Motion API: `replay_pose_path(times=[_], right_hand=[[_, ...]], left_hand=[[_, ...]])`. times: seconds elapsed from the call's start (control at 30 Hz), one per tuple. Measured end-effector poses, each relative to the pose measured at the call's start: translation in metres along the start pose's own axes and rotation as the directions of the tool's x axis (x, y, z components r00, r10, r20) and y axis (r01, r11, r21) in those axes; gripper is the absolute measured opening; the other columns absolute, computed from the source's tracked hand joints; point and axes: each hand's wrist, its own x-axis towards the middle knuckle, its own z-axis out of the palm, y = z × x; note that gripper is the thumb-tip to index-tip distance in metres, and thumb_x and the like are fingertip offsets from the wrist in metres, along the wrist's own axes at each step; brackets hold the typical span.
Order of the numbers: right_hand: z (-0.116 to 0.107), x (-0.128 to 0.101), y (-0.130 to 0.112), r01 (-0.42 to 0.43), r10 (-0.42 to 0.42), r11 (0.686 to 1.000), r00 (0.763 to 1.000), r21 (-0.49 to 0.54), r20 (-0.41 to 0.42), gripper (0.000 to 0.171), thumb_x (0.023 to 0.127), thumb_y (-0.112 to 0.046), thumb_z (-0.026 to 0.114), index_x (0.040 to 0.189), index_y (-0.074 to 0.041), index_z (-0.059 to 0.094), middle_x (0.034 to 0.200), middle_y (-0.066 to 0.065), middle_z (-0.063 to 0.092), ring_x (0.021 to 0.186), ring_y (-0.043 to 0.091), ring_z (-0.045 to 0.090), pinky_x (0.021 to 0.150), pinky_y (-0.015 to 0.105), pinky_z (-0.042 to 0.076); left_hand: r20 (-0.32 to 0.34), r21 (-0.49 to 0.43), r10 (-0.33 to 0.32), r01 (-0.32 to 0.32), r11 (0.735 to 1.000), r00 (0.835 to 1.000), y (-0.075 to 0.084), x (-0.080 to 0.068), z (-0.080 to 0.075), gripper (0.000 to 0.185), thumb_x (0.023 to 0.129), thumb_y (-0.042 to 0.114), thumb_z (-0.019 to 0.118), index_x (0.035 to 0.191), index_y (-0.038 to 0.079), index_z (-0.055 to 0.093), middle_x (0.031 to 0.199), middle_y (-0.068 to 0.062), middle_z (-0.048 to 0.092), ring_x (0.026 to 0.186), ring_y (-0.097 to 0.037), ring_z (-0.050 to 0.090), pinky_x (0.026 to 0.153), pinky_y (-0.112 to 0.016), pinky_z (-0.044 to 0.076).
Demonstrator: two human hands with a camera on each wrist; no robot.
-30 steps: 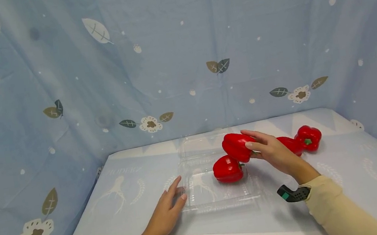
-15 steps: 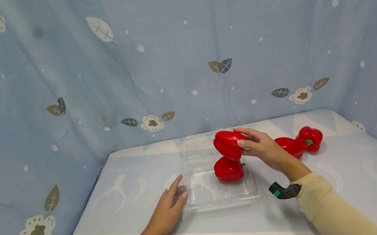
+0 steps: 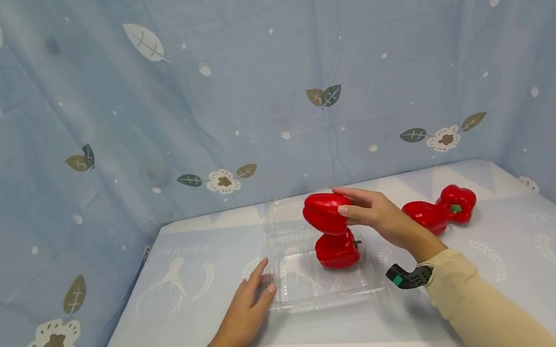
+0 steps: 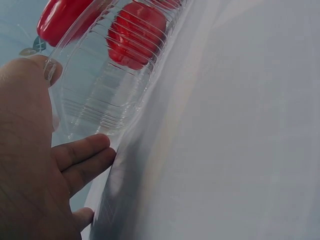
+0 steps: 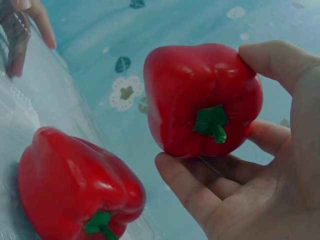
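My right hand (image 3: 368, 214) grips a red bell pepper (image 3: 324, 213) and holds it in the air over the clear plastic clamshell box (image 3: 294, 294). In the right wrist view the held pepper (image 5: 202, 100) shows its green stem toward the palm. A second red pepper (image 3: 337, 249) lies inside the box, directly under the held one; the second pepper (image 5: 75, 192) lies on its side. My left hand (image 3: 246, 312) rests flat on the table with straight fingers touching the box's left front corner (image 4: 90, 107).
Two more red peppers (image 3: 426, 216) (image 3: 456, 203) lie on the table to the right of the box. The box's open lid (image 3: 288, 214) lies flat behind it. Blue leaf-patterned cloth covers the table and the walls around it.
My right hand has carried the held pepper leftward, from beside the box's right edge to above the pepper lying in it. The left hand has stayed put.
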Motion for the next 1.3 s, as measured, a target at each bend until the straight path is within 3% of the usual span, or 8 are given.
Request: replay_pose_path(times=[0.23, 0.4, 0.9, 1.3], right_hand=[[0.006, 0.004, -0.001, -0.001, 0.001, 1.000, 1.000, -0.019, 0.006, 0.063, 0.088, -0.034, 0.067, 0.144, -0.020, 0.041, 0.134, 0.009, 0.051, 0.118, 0.031, 0.052, 0.092, 0.046, 0.049], [0.013, 0.006, -0.004, -0.014, 0.015, 0.999, 1.000, -0.046, 0.006, 0.065, 0.086, -0.034, 0.069, 0.143, -0.019, 0.042, 0.133, 0.009, 0.051, 0.117, 0.032, 0.052, 0.089, 0.047, 0.051], [0.031, 0.011, -0.002, -0.001, 0.002, 0.999, 1.000, -0.046, 0.020, 0.065, 0.085, -0.034, 0.071, 0.142, -0.019, 0.045, 0.132, 0.006, 0.054, 0.117, 0.029, 0.053, 0.087, 0.042, 0.053], [0.044, 0.019, 0.000, 0.037, -0.032, 0.995, 0.998, -0.094, 0.055, 0.059, 0.085, -0.034, 0.071, 0.138, -0.020, 0.049, 0.127, 0.004, 0.058, 0.113, 0.024, 0.057, 0.088, 0.039, 0.053]], left_hand=[[0.008, -0.001, -0.006, 0.006, 1.000, 1.000, 0.002, 0.001, 0.000, 0.053, 0.098, 0.039, 0.051, 0.146, 0.042, 0.030, 0.124, 0.004, 0.062, 0.128, -0.017, 0.044, 0.117, -0.043, 0.010], [0.001, 0.006, -0.013, 0.013, 1.000, 1.000, 0.004, 0.002, -0.001, 0.053, 0.098, 0.039, 0.051, 0.147, 0.036, 0.033, 0.123, 0.004, 0.062, 0.127, -0.020, 0.045, 0.116, -0.044, 0.012], [0.004, 0.022, 0.047, -0.047, 0.999, 0.999, 0.001, 0.002, 0.000, 0.055, 0.099, 0.039, 0.049, 0.149, 0.034, 0.028, 0.125, 0.001, 0.062, 0.129, -0.023, 0.045, 0.115, -0.050, 0.014], [0.018, 0.006, 0.008, -0.009, 1.000, 1.000, 0.002, 0.000, 0.000, 0.055, 0.098, 0.036, 0.052, 0.148, 0.038, 0.028, 0.128, 0.002, 0.060, 0.131, -0.021, 0.043, 0.115, -0.050, 0.012]])
